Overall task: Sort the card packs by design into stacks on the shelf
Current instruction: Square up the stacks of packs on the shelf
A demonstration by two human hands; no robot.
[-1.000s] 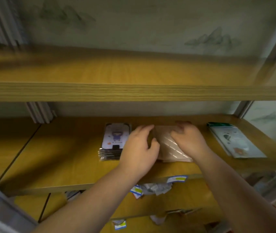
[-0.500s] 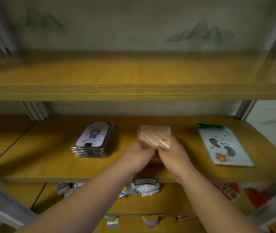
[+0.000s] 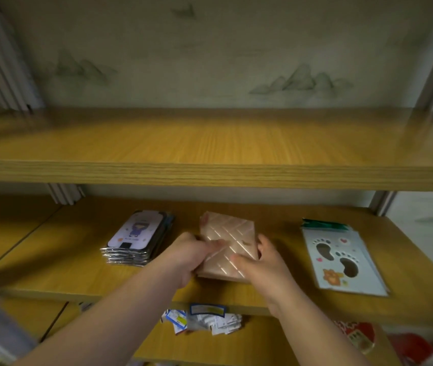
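A stack of pinkish-tan packs with diagonal stripes lies flat on the middle wooden shelf. My left hand grips its left edge, thumb on top. My right hand holds its right edge, thumb across the top face. To the left sits a stack of packs with a purple cartoon figure. To the right lies a stack of footprint-design packs with a green header.
An upper shelf board juts out above the hands. On the shelf below lie loose small paper tags and a red packet. Grey metal uprights stand at the back left and right.
The striped stack was tipped up on edge in both hands half a second ago; it now lies flat on the shelf, both hands still at its sides.
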